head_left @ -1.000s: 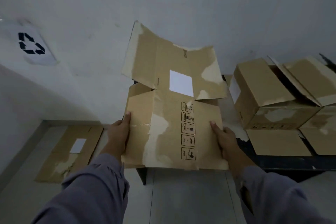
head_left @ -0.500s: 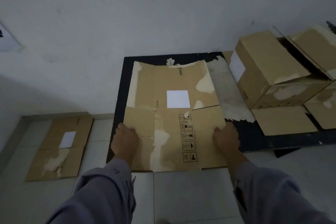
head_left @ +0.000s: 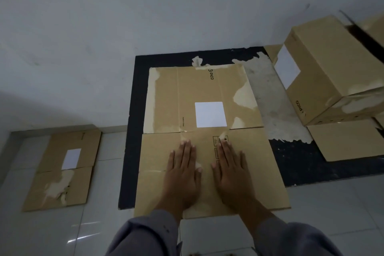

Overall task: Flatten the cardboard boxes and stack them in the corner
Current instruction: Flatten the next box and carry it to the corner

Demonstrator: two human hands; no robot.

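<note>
A flattened brown cardboard box (head_left: 199,93) with a white label lies on a black table top (head_left: 311,164) in front of me. My left hand (head_left: 182,170) and my right hand (head_left: 232,170) press flat on its near half, side by side, fingers straight. A second flattened box (head_left: 62,172) with a white label lies on the tiled floor at the left, near the wall corner. An upright, unflattened box (head_left: 324,72) stands at the table's right end, with one flap (head_left: 349,141) spread out on the table.
A white wall (head_left: 145,6) runs behind the table. Pale glossy floor tiles (head_left: 52,235) lie below and left. Another box's edge (head_left: 376,25) shows at the far right. Torn paper scraps (head_left: 278,114) stick to the table surface between the boxes.
The cardboard went from held up in the air to lying flat on the table. My hands moved from its side edges to its middle and now press down with flat palms.
</note>
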